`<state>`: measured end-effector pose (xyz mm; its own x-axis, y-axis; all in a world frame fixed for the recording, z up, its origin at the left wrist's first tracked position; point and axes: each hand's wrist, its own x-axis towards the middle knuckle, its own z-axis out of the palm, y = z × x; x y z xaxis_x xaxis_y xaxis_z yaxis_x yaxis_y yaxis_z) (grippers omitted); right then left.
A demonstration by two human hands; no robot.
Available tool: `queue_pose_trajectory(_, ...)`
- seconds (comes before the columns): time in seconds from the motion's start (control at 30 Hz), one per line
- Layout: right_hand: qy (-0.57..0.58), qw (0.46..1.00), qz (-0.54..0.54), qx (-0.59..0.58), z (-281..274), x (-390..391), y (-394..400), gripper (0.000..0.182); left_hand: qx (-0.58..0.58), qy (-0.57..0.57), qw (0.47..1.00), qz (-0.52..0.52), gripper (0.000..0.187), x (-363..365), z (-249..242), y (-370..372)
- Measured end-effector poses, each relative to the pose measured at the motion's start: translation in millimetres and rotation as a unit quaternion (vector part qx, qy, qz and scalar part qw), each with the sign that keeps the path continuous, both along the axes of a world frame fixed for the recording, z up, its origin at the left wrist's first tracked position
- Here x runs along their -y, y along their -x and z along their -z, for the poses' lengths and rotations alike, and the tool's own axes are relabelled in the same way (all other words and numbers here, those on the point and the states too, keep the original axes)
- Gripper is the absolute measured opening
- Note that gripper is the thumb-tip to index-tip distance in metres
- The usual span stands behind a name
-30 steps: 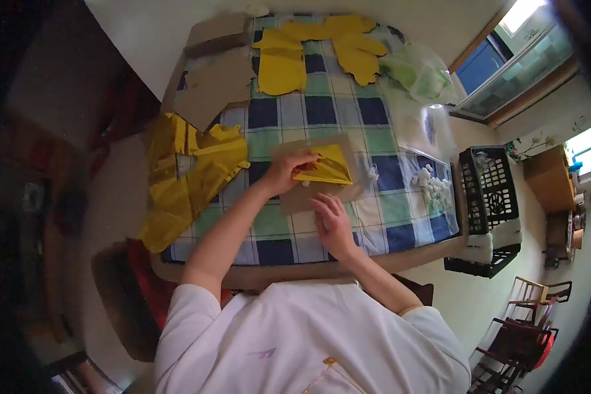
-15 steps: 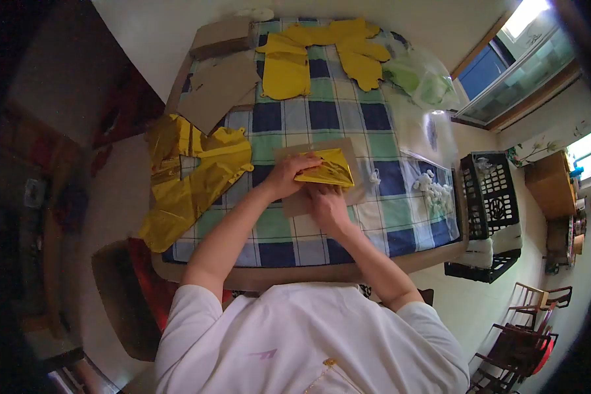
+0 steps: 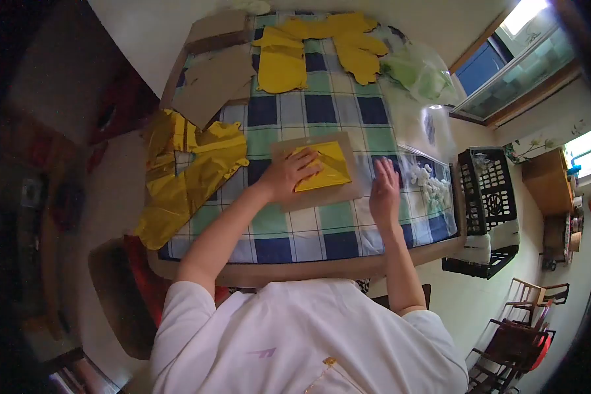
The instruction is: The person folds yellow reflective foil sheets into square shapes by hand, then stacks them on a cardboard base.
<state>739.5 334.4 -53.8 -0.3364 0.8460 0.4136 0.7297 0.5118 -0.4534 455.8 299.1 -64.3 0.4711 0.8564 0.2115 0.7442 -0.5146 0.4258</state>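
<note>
A folded gold foil piece lies on a brown cardboard sheet in the middle of the table. My left hand rests flat on the foil's left part, fingers spread. To the right of the cardboard, my right hand is over the cloth with its fingers stretched out. It covers the spot where a small white item lay, so that item is hidden. Close by on the right is a small pile of white pieces on clear plastic.
The table has a checked cloth. Flat gold foil shapes lie on the left and at the back. Cardboard pieces sit back left, a clear-green plastic bag back right. A black crate stands beyond the right edge.
My right hand has left the foil's front edge and moved right to the small white item. My left hand has spread flatter over the foil, still on its left part.
</note>
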Motion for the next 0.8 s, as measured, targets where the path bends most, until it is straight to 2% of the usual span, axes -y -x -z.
queue_pose_trajectory(0.07, 0.009, 0.998, -0.042, -0.037, -6.7, 2.3, 16.4, 0.041, -0.091, -0.022, 0.996, -0.007, 0.063, 8.3, -1.0, -3.4)
queue_pose_trajectory(0.13, 0.009, 0.996, -0.073, -0.059, -11.5, -2.1, 31.3, 0.040, -0.118, -0.009, 0.993, -0.002, 0.065, 11.0, -6.8, -4.0)
queue_pose_trajectory(0.27, 0.010, 0.987, -0.160, -0.027, -18.5, -23.6, 65.5, 0.040, -0.135, -0.011, 0.991, 0.009, 0.065, 12.0, -8.8, -2.0)
queue_pose_trajectory(0.37, 0.011, 0.976, -0.197, 0.093, -6.1, -35.5, 89.6, 0.042, -0.136, -0.030, 0.990, 0.013, 0.057, 11.0, -11.3, -4.1)
queue_pose_trajectory(0.57, -0.011, 0.977, -0.184, 0.108, 20.6, -37.3, 91.4, 0.045, -0.050, 0.108, 0.987, -0.112, 0.036, 17.7, -30.2, -29.0)
queue_pose_trajectory(0.67, -0.009, 0.976, -0.174, 0.128, 13.9, -33.9, 92.4, 0.045, 0.063, 0.042, 0.972, -0.223, 0.040, 7.3, -3.3, -46.4)
queue_pose_trajectory(0.77, -0.023, 0.978, -0.173, 0.118, 17.4, -34.8, 92.5, 0.046, 0.038, -0.040, 0.963, -0.265, 0.047, 0.3, 34.3, -61.9)
queue_pose_trajectory(0.8, -0.025, 0.978, -0.174, 0.116, 18.6, -36.1, 92.0, 0.046, 0.016, -0.031, 0.960, -0.278, 0.050, 1.9, 31.4, -64.6)
